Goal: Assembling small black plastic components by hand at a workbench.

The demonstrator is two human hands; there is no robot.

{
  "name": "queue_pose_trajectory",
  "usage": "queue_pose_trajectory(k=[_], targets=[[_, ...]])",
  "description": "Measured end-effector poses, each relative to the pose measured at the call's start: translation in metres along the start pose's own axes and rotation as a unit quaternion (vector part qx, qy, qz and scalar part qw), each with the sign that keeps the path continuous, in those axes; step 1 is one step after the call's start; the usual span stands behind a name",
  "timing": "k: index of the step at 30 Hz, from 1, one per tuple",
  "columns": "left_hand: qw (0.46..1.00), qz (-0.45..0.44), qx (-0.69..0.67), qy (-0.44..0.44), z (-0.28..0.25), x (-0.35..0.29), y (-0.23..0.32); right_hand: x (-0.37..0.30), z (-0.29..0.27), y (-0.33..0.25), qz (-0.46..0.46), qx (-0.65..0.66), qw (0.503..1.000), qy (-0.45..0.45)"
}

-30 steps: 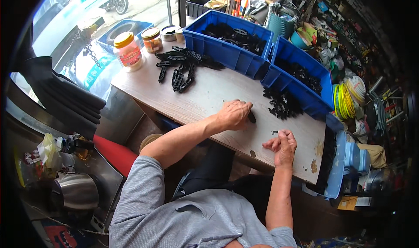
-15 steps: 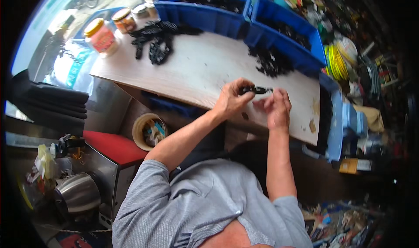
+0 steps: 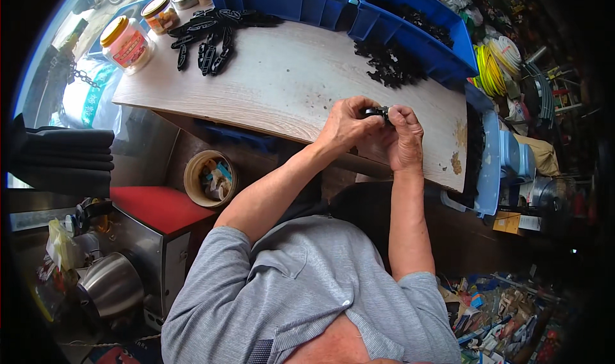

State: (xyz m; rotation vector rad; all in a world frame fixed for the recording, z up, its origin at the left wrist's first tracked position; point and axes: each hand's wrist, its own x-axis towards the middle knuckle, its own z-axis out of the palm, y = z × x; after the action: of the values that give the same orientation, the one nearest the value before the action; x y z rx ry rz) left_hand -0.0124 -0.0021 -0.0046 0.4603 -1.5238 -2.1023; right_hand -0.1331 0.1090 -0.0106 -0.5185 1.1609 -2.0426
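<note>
My left hand (image 3: pixel 346 122) pinches a small black plastic part (image 3: pixel 375 112) between thumb and fingers, above the near edge of the table. Closed against the part's right end is my right hand (image 3: pixel 405 136), its thumb and fingertips touching it there. The fingers cover much of the part, so its full shape is hidden. Toward the far left of the tabletop lies a pile of long black plastic parts (image 3: pixel 206 51) with slotted middles. Beyond my hands, a heap of small black plastic pieces (image 3: pixel 392 68) rests against a blue bin.
Two blue bins (image 3: pixel 282 4) (image 3: pixel 410 27) holding black parts line the table's (image 3: pixel 269 75) far side. Jars (image 3: pixel 128 49) stand at its left end. Below are a bucket (image 3: pixel 191 179) and a red-topped metal machine (image 3: pixel 157 210). A lighter blue bin (image 3: pixel 491 165) adjoins the right edge.
My right hand has come up to the black plastic part and closed on its right end; before, its fingers were looser and a little apart from it. My left hand keeps its hold.
</note>
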Motion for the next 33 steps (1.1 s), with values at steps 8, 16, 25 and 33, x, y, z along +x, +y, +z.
queue_pose_trajectory(k=[8,16,25,33], targets=[[0.995,-0.073,-0.066,0.019,0.001,0.000,0.021,0.003,0.003,-0.003,0.016,-0.039,0.999,-0.004],[0.988,-0.108,-0.101,0.040,0.001,0.004,0.023,-0.002,0.024,-0.010,0.029,-0.039,0.999,0.012],[0.987,-0.093,-0.122,0.049,-0.001,0.004,0.017,0.000,0.026,-0.018,0.051,-0.175,0.983,0.038],[0.985,-0.092,-0.142,0.034,-0.002,0.000,0.018,-0.003,0.030,-0.010,0.020,-0.196,0.980,0.040]])
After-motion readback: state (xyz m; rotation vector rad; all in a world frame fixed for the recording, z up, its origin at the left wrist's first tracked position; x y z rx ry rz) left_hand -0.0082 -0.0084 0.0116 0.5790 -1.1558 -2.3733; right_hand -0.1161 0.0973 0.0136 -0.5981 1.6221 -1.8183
